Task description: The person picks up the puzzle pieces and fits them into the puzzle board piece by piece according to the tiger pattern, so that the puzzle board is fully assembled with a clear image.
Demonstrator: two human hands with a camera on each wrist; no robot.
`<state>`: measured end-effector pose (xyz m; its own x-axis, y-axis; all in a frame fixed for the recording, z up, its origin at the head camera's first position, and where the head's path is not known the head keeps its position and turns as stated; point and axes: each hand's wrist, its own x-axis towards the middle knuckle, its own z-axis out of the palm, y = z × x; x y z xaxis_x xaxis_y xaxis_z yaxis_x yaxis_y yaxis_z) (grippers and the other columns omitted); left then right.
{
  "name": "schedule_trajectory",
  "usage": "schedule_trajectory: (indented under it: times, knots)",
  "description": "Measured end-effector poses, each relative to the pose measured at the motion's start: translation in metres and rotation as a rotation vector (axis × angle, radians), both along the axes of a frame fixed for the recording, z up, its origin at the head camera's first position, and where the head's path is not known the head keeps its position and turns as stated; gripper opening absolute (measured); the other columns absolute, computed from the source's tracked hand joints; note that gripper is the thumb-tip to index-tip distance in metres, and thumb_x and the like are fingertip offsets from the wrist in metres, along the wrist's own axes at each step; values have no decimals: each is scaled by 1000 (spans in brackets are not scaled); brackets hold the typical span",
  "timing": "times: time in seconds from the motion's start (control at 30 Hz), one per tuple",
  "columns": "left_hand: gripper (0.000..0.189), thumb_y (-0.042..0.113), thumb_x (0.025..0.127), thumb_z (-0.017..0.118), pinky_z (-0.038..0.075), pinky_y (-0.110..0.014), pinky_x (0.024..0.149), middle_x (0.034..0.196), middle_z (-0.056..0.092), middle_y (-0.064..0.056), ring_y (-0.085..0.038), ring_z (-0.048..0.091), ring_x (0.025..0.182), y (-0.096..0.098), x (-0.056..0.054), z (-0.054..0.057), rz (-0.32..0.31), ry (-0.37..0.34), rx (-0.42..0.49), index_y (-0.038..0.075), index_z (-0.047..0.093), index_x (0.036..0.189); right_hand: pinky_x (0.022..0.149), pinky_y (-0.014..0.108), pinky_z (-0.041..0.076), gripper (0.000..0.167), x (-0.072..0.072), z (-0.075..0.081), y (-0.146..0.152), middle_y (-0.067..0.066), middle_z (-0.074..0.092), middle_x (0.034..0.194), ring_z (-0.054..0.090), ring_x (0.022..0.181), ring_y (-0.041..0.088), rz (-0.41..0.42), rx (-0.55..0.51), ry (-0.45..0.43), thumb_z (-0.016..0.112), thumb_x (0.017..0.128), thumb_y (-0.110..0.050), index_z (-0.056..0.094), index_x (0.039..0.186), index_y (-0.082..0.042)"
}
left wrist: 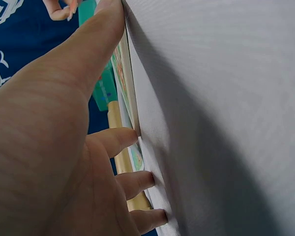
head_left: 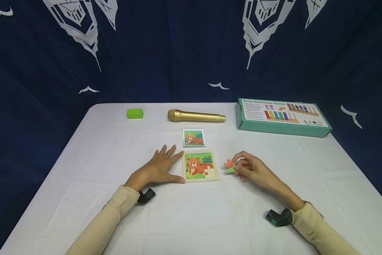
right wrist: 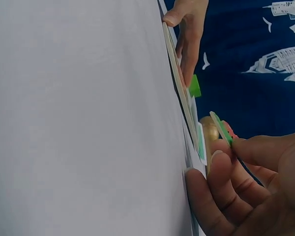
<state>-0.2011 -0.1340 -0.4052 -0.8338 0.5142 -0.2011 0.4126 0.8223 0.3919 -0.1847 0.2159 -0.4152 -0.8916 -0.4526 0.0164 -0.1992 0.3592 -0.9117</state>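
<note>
A square wooden tiger puzzle (head_left: 200, 164) lies flat at the middle of the table, with a bare patch at its lower right corner. Spread fingers of my left hand (head_left: 160, 165) touch its left edge, thumb at the lower corner and index finger at the upper one. My right hand (head_left: 253, 170) pinches a puzzle piece (head_left: 229, 165), orange-striped and green, between thumb and index finger, apart from the puzzle on its right. In the right wrist view the piece (right wrist: 221, 129) is held tilted above the cloth.
Behind the puzzle lies a small card (head_left: 194, 138) with the same tiger picture. Farther back are a green block (head_left: 135, 113), a gold microphone (head_left: 197, 116) and a teal game box (head_left: 283, 118). White cloth covers the table (head_left: 210, 216); a dark blue curtain hangs behind.
</note>
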Motion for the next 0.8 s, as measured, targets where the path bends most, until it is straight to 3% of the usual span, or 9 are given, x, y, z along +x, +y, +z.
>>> schedule_trajectory:
  times: [0.8]
  knots:
    - [104,71,74,65,-1,-58,115,160,3,-13,-41,-9,145,0,-1,0,-2,-7,-12,20,22,154,56,21,47,29,-3,-4,-40,12,64,80,53,61,8,102,-2,-21,63,89,1,54,116,2]
